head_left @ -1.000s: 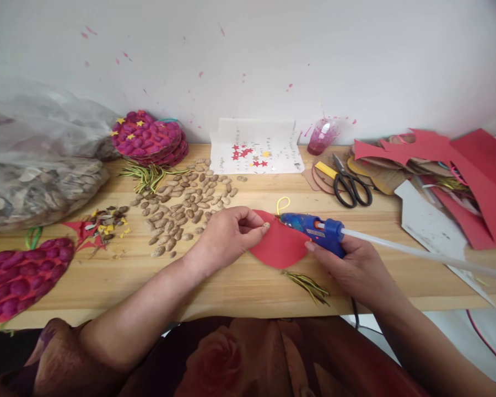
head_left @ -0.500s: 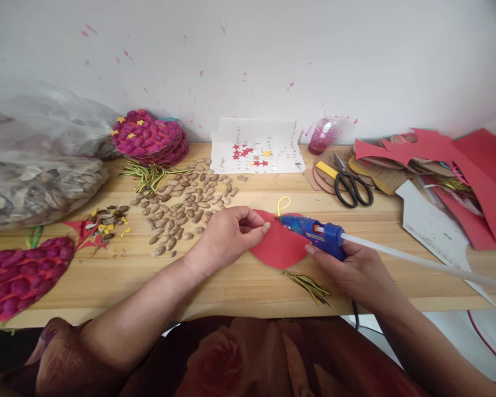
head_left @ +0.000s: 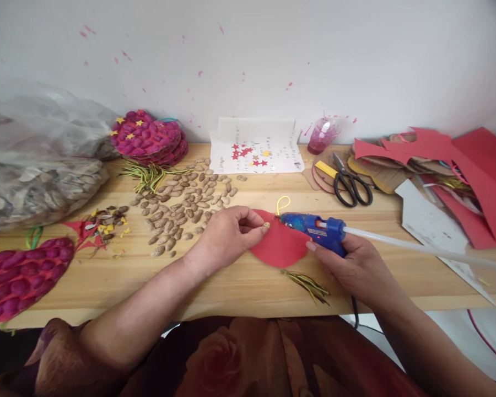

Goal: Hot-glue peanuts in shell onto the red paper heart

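Pink spots dot the white wall [head_left: 248,60] behind a light wooden desk [head_left: 231,292]. On the desk, in the middle and near the front, lies a rounded red card [head_left: 281,251] with a yellow loop [head_left: 278,207] at its top. A blue glue gun [head_left: 314,227] points at the card, its tip close to the loop. If the tip is hot, a finger that slips too near could get burned, and a hard squeeze could leave a big blob of glue. The long white glue stick [head_left: 397,242] pokes far out of the back, so a bump there could swing the tip away. The left hand [head_left: 231,234] is nearly closed, with thumb and finger pinching one small peanut [head_left: 267,224] just over the card. The right hand [head_left: 361,270] is wrapped around the glue gun's handle. Just below the card is a bunch of thin green stems [head_left: 308,285]. Farther out, many loose peanuts [head_left: 198,216] lie to the left, and black-handled scissors [head_left: 344,173] lie to the right. Near the wall are a white paper [head_left: 227,132] with little stars and a pink-stained cup [head_left: 323,135].
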Motion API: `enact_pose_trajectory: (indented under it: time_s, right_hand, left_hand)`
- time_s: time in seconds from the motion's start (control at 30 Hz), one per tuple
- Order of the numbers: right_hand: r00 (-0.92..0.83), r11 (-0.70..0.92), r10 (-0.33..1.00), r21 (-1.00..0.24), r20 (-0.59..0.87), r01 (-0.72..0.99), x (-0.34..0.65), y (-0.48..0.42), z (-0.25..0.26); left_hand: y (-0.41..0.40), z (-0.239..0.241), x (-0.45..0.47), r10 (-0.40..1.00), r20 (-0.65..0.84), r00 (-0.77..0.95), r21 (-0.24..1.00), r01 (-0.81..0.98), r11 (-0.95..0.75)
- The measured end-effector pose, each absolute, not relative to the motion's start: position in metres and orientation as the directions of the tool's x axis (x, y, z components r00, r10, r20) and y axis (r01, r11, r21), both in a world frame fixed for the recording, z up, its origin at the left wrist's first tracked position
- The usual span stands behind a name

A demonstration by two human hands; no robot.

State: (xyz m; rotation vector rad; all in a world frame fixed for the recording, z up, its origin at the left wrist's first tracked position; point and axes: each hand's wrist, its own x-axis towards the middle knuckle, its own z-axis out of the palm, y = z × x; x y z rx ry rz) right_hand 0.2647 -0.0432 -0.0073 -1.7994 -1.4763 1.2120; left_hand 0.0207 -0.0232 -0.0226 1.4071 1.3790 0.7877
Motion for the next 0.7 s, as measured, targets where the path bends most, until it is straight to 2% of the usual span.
enact_pose_trajectory:
  time_s: [0.3, 0.7]
  right_hand:
    - [-0.027, -0.237, 0.960, -0.856, -0.280, 0.459, 0.2642, -0.0432, -0.0086]
    - [-0.032, -0.277, 0.945, -0.847, -0.327, 0.453, 0.2632, -0.0433, -0.0066]
  left_hand:
    - [-0.0227, -0.0234, 0.0208, 0.977, -0.161, 0.143, 0.933, 0.344, 0.103]
    - [-0.0235, -0.0227, 0.0210, 0.976, -0.170, 0.139, 0.926, 0.360, 0.110]
